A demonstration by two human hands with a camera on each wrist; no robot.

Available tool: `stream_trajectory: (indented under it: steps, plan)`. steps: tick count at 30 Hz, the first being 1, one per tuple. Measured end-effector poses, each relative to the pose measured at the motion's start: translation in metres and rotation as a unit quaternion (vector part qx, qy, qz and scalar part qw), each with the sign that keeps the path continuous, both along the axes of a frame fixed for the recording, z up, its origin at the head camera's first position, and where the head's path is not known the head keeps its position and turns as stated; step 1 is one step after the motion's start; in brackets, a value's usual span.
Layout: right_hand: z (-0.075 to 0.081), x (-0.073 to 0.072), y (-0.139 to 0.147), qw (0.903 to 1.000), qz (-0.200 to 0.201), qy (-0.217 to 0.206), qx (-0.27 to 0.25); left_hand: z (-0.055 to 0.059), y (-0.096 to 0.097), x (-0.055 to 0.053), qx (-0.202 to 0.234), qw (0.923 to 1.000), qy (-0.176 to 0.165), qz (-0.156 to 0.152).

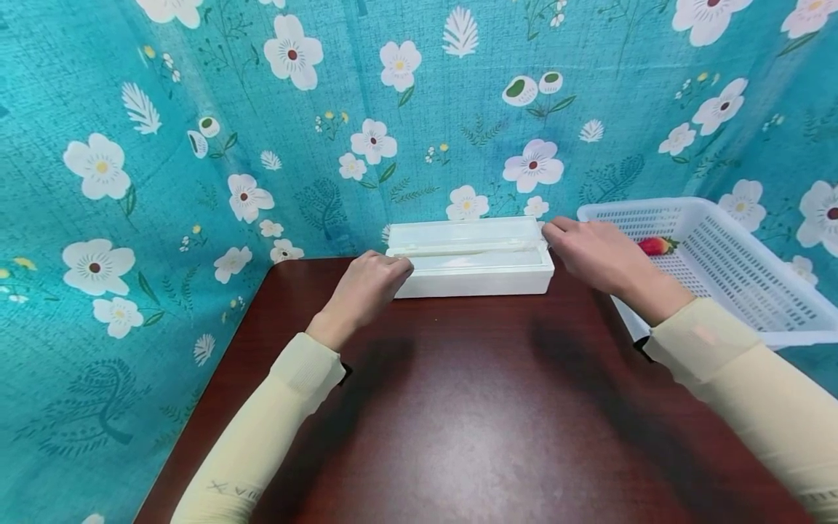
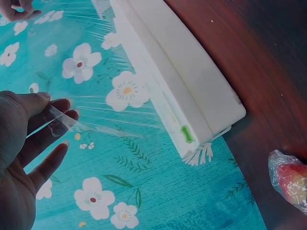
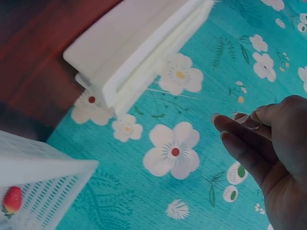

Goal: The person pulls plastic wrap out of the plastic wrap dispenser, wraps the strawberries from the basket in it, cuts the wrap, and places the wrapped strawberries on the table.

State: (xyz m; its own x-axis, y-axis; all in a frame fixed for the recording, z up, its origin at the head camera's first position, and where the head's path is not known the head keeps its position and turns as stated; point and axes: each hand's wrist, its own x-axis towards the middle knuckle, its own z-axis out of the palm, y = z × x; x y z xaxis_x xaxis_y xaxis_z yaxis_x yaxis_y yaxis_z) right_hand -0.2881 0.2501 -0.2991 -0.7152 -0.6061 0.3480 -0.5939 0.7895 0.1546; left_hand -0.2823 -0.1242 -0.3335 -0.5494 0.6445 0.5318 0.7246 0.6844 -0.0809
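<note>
A white plastic-wrap dispenser box point(image 1: 471, 282) lies lengthwise at the far edge of the dark table. Clear plastic wrap point(image 2: 110, 117) stretches from it in thin creases. My left hand point(image 1: 373, 287) is at the box's left end; in the left wrist view, its thumb and fingers pinch one corner of the film. Off the right end, my right hand point(image 1: 589, 251) pinches the opposite corner between thumb and fingers, as the right wrist view shows. A green slider point(image 2: 186, 134) sits near one end of the box.
At the right stands a white perforated basket point(image 1: 753, 273) with a red strawberry point(image 1: 657, 246) in it. A film-wrapped red and yellow fruit point(image 2: 291, 182) lies on the brown table point(image 1: 458, 407) in the left wrist view. A teal flowered cloth point(image 1: 419, 109) hangs behind.
</note>
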Motion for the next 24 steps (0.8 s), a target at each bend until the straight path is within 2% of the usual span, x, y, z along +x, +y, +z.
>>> stream_trajectory:
  steps: [6, 10, 16, 24]
  plan:
    - [0.010, 0.008, -0.003, 0.9998, 0.004, 0.020, -0.001, 0.005, -0.005, 0.009, 0.018, 0.9998, -0.002, -0.005]
    - [0.013, 0.015, -0.003, 0.9985, 0.027, 0.047, 0.000, 0.007, -0.008, 0.015, 0.023, 0.9997, -0.007, -0.010]
    - [0.014, 0.029, 0.000, 0.9967, 0.048, 0.066, 0.007, 0.008, -0.012, 0.028, 0.021, 0.9994, -0.007, -0.027]
    - [0.009, 0.053, 0.007, 0.9930, 0.081, 0.086, 0.006, 0.009, -0.013, 0.046, -0.002, 0.9992, 0.015, -0.038]
